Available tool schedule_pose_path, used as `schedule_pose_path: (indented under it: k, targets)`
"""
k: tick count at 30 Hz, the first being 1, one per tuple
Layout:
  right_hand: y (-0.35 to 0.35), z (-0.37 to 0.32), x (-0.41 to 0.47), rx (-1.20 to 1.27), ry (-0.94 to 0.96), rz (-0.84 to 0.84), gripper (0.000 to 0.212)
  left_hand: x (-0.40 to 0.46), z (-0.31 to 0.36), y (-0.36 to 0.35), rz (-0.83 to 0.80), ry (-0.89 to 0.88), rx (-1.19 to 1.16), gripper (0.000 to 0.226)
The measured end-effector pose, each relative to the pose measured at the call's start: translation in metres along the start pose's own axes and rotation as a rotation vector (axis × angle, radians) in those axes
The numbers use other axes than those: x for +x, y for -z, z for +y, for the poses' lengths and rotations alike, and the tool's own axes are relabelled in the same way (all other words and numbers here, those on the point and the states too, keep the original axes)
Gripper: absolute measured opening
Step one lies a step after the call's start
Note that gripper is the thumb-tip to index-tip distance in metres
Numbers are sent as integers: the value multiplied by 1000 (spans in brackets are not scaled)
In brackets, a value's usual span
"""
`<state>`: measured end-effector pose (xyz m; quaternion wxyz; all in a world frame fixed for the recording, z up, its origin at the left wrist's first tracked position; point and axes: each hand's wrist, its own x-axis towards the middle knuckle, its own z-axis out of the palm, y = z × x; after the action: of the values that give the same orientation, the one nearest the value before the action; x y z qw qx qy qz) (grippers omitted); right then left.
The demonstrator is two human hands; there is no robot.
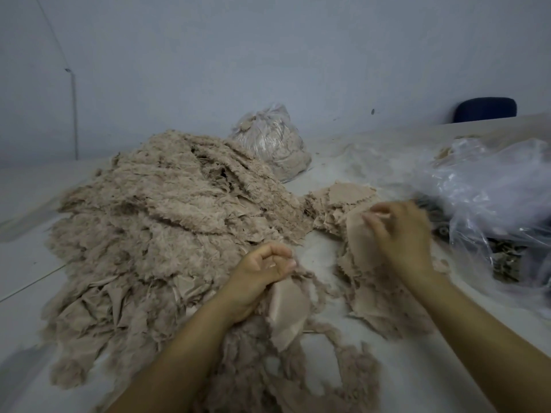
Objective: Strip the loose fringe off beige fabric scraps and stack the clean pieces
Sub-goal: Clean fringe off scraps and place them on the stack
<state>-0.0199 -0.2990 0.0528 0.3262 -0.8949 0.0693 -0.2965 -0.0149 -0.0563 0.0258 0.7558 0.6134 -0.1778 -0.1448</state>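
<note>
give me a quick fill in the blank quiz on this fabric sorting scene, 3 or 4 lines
1. The left hand grips a beige scrap while the ____ hand holds another piece.
2. The big heap of fringed scraps lies to the person's ____.
3. The bag behind that heap is made of clear ____.
4. The chair back at far right is dark ____.

Missing words: right; left; plastic; blue

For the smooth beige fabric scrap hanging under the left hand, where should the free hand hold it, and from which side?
Probably the lower corner of the smooth beige fabric scrap, approached from the right: it hangs free below the left hand, which pinches its top, and the big frayed pile crowds its left.
</note>
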Motion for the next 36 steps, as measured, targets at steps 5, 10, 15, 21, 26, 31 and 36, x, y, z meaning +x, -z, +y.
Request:
schedule_pose_path:
  k: [5,10,15,21,26,31,36]
  targets:
    - [-42,-44,-68,627,-66,-699,22,6,-1,-6,-16,-24,-22,18]
    - [-50,-42,-65,904,-247,-534,18,5,2,8,130,-125,620,10]
    - [-46,-40,-65,960,-318,-540,12,-1,6,17,28,-18,656,16]
    - [-41,-41,-60,1021,-437,-404,20,-1,10,12,141,23,433,30]
    - [-26,-27,-40,910,-386,-299,20,1,9,11,126,6,484,32]
    - [-6,2,-2,734,-273,-129,23,7,9,10,159,17,500,30]
    - [10,41,24,479,-245,-141,25,9,8,19,39,141,887,45]
